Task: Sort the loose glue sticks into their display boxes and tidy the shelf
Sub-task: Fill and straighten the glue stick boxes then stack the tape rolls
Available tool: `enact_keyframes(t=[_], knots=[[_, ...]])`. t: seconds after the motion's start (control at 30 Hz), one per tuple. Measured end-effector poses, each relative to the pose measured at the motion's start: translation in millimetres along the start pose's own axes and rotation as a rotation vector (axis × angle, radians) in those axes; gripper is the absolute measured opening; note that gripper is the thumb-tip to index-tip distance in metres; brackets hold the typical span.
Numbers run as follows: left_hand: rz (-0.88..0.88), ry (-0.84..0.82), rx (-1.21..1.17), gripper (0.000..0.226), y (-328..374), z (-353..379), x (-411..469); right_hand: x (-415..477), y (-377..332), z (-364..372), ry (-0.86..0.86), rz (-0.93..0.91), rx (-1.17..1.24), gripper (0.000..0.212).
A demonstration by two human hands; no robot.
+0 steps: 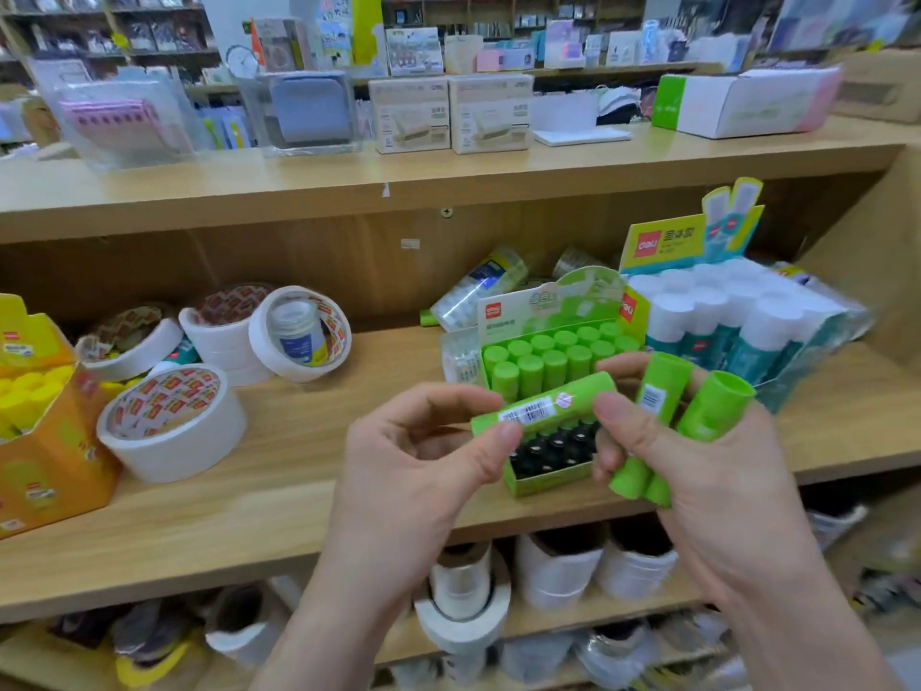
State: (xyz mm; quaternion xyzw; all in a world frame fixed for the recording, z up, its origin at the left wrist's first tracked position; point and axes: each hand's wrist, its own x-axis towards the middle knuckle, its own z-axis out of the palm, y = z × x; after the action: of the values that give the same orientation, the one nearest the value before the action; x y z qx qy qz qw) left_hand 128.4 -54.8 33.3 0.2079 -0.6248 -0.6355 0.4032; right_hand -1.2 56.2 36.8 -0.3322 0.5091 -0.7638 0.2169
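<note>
Three green glue sticks are in our hands: our left hand (413, 456) pinches one end of a stick lying crosswise (543, 403), and our right hand (697, 471) sets its thumb on the other end while its fingers curl round the other two sticks (712, 408). Just behind them stands the green display box (548, 483), back rows filled, front slots empty, on the wooden shelf (249, 491), with tape rolls (172, 421) to the left.

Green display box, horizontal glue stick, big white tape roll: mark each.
green display box (543, 485): head view, front wall.
horizontal glue stick (560, 402): head view, barrel beside barcode label.
big white tape roll (184, 448): head view, outer side wall.
</note>
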Motion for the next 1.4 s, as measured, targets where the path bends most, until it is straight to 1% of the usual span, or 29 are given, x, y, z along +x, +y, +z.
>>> enact_keyframes(t=[0.07, 0.13, 0.2, 0.27, 0.33, 0.43, 0.53, 0.67, 0.73, 0.8, 0.83, 0.9, 1.03, 1.1, 1.2, 1.27, 1.3, 1.4], knots=[[0.007, -0.004, 0.028, 0.022, -5.2, 9.5, -0.8, 3.8, -3.0, -5.7, -0.006, 0.000, -0.007, 0.026], [0.031, -0.013, 0.062, 0.019, -11.7, 19.1, -1.0, 7.9, -6.4, -7.2, -0.024, -0.013, -0.045, 0.021], [0.065, 0.005, 0.150, 0.019, -18.1, 24.6, 0.5, 13.6, -8.7, -10.2, 0.000, -0.080, -0.192, 0.021], [0.134, 0.067, 0.338, 0.024, -26.3, 21.6, 4.3, 22.2, -6.7, -13.6, 0.018, -0.165, -0.407, 0.022], [0.202, 0.132, 0.494, 0.029, -33.2, 13.6, 8.5, 30.7, 0.0, -14.4, -0.026, -0.226, -0.571, 0.023], [0.208, 0.131, 0.538, 0.034, -40.3, 7.6, 9.2, 35.1, 13.4, -10.6, -0.139, -0.301, -0.701, 0.023], [0.210, 0.108, 0.540, 0.033, -45.2, 7.7, 7.4, 36.7, 25.5, -10.0, -0.179, -0.302, -0.729, 0.023], [0.259, 0.129, 0.565, 0.032, -50.4, 7.8, 8.4, 39.1, 29.5, -7.2, -0.190, -0.389, -0.805, 0.025], [0.348, 0.099, 0.577, 0.044, -48.5, 9.2, 8.6, 39.9, 29.1, -5.8, -0.199, -0.381, -0.797, 0.029], [0.454, 0.039, 0.609, 0.054, -46.7, 10.9, 9.4, 40.9, 28.6, -5.9, -0.232, -0.402, -0.806, 0.028], [0.496, 0.016, 0.626, 0.054, -45.8, 11.8, 10.0, 41.2, 27.6, -6.4, -0.263, -0.414, -0.809, 0.027], [0.562, -0.001, 0.664, 0.046, -46.0, 12.3, 11.5, 43.5, 22.2, -8.4, -0.338, -0.423, -0.813, 0.024], [0.657, 0.072, 0.816, 0.035, -50.4, 7.9, 16.7, 52.6, 7.4, -8.8, -0.515, -0.418, -0.964, 0.020], [0.704, 0.122, 0.876, 0.031, -50.9, 5.6, 19.0, 53.4, 3.7, -6.4, -0.584, -0.386, -1.040, 0.026], [0.736, 0.148, 0.911, 0.027, -49.6, 4.0, 22.4, 49.4, 2.3, -6.6, -0.602, -0.366, -1.121, 0.051], [0.744, 0.162, 0.909, 0.025, -47.3, 4.4, 23.3, 46.4, 2.7, -10.0, -0.609, -0.319, -1.102, 0.062], [0.743, 0.169, 0.910, 0.025, -47.2, 5.3, 23.2, 44.7, 3.6, -11.4, -0.604, -0.284, -1.053, 0.063], [0.693, 0.169, 0.883, 0.025, -48.1, 9.7, 20.5, 38.5, 11.2, -16.2, -0.516, -0.193, -0.827, 0.056]])
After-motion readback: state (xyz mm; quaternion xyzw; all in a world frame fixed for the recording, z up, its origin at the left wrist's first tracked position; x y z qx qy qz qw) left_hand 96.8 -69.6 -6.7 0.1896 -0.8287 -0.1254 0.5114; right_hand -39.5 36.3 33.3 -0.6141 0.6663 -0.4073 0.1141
